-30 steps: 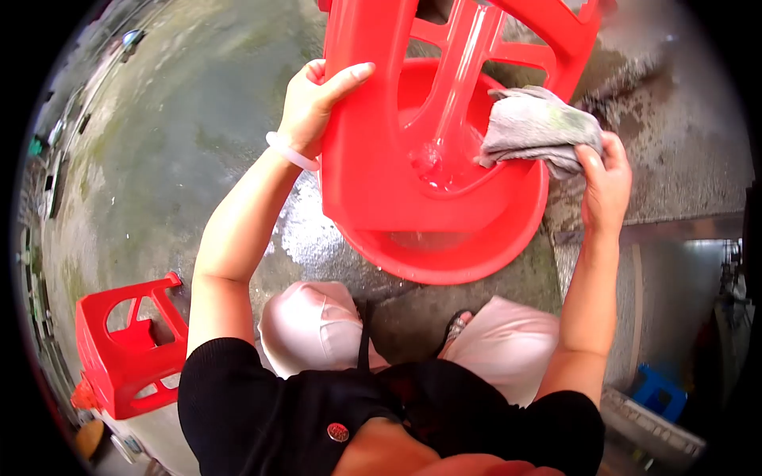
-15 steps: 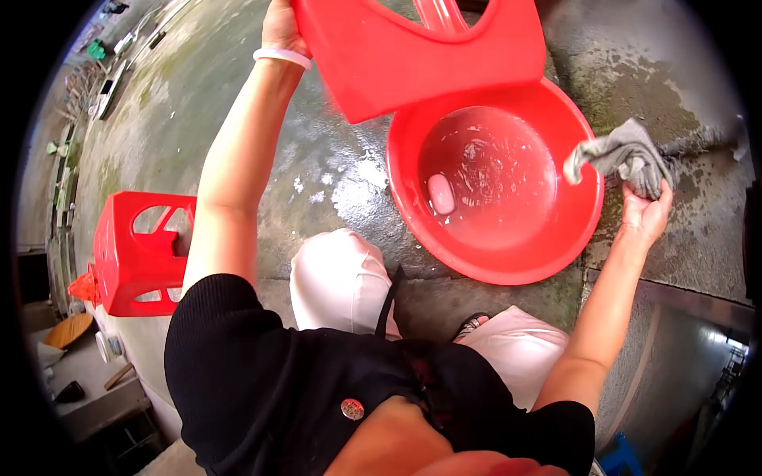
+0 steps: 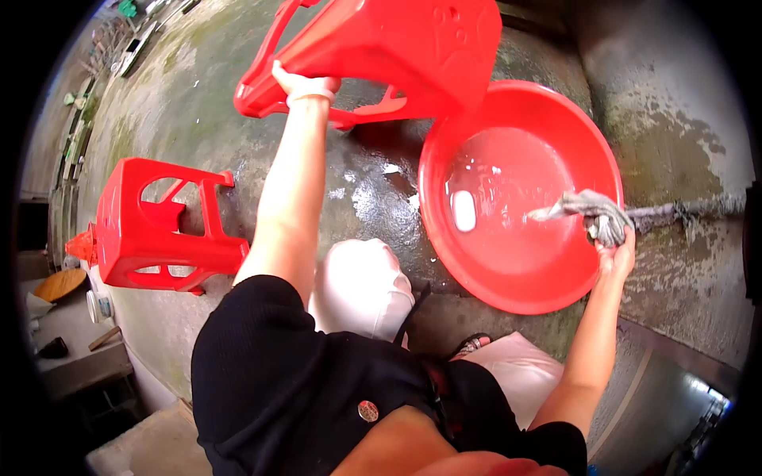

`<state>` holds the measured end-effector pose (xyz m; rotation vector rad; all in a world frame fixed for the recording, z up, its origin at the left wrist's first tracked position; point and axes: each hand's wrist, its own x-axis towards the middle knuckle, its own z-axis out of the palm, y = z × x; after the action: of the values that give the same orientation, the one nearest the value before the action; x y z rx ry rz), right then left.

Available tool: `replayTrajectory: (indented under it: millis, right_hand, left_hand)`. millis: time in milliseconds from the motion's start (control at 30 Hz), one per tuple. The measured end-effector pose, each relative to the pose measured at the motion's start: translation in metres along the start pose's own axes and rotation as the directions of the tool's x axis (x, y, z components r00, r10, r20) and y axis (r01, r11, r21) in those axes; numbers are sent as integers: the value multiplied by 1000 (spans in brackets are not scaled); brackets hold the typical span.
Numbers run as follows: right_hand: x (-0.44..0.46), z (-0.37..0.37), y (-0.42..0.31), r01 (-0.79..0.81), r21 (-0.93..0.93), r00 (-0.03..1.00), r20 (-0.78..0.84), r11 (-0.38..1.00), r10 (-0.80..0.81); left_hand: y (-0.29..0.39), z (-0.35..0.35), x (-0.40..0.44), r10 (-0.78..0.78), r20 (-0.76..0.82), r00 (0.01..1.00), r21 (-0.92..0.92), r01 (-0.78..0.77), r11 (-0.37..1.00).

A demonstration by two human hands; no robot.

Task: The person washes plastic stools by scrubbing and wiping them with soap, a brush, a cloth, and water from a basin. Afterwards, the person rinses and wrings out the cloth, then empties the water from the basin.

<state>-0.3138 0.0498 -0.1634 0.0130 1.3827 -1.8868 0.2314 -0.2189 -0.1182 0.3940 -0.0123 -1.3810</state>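
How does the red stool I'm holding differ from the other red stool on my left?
The held stool is tilted, while the other stool stands on the ground. In view, the held stool overlaps the edge of the basin; the other stool sits well away from it. Embossed marks show on the held stool, but none can be made out on the other stool. Both are red with cut-out openings.
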Motion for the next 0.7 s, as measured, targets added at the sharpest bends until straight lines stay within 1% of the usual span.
replayTrajectory:
  millis: [67, 100, 133, 167, 200, 267, 300, 333, 400, 433, 467, 500, 533, 600, 633, 667, 700]
  right_hand:
    - [7, -4, 8, -31, -30, 999, 30, 999, 31]
    - [9, -7, 11, -46, -65, 999, 22, 997, 47]
    - [3, 0, 15, -70, -73, 995, 61, 995, 75]
    - [7, -1, 20, -54, -123, 998, 26, 991, 58]
    - [11, 4, 24, -63, -100, 996, 54, 993, 68]
    - [15, -3, 31, -107, -89, 989, 94, 990, 115]
    - [16, -4, 33, -115, -100, 985, 115, 988, 127]
    - [8, 2, 34, -111, -115, 988, 97, 987, 123]
    - [16, -4, 40, -137, -162, 977, 141, 977, 160]
    - [18, -6, 43, -161, -195, 971, 144, 968, 191]
    - [22, -3, 47, -182, -227, 965, 147, 957, 218]
    - [18, 5, 52, -205, -190, 961, 148, 960, 234]
    - [20, 15, 56, -200, -207, 947, 210, 958, 244]
    - [21, 14, 59, -195, -255, 936, 242, 947, 258]
    - [25, 14, 61, -225, -242, 937, 210, 944, 278]
    - [20, 18, 59, -241, -239, 918, 259, 941, 301]
    - [27, 12, 62, -161, -290, 948, 222, 943, 230]
  left_hand:
    - [-3, 8, 13, 135, -137, 981, -17, -138, 990]
    - [-4, 3, 19, 182, -107, 977, 19, -181, 983]
    - [-2, -3, 25, 225, -137, 965, 36, -222, 974]
    - [4, -6, 28, 243, -121, 962, -38, -249, 968]
    - [14, -6, 34, 257, -90, 962, -106, -266, 958]
    - [40, -12, 38, 251, -95, 963, -178, -264, 948]
    - [52, -17, 43, 278, -85, 957, -216, -290, 932]
    - [65, -23, 46, 264, -76, 962, -241, -275, 931]
    - [90, -36, 53, 245, -59, 968, -289, -251, 924]
    - [100, -46, 57, 244, -12, 970, -298, -237, 925]
    - [110, -54, 62, 254, -95, 962, -239, -270, 933]
    - [120, -60, 66, 259, -124, 958, -246, -283, 927]
    - [125, -66, 69, 246, -161, 956, -249, -280, 927]
    - [138, -90, 82, 360, -51, 931, -234, -362, 902]
    - [146, -113, 92, 326, -9, 945, -88, -325, 941]
    - [147, -85, 60, 7, -496, 868, 65, 30, 997]
    - [140, -85, 39, 366, -225, 903, 144, -341, 929]
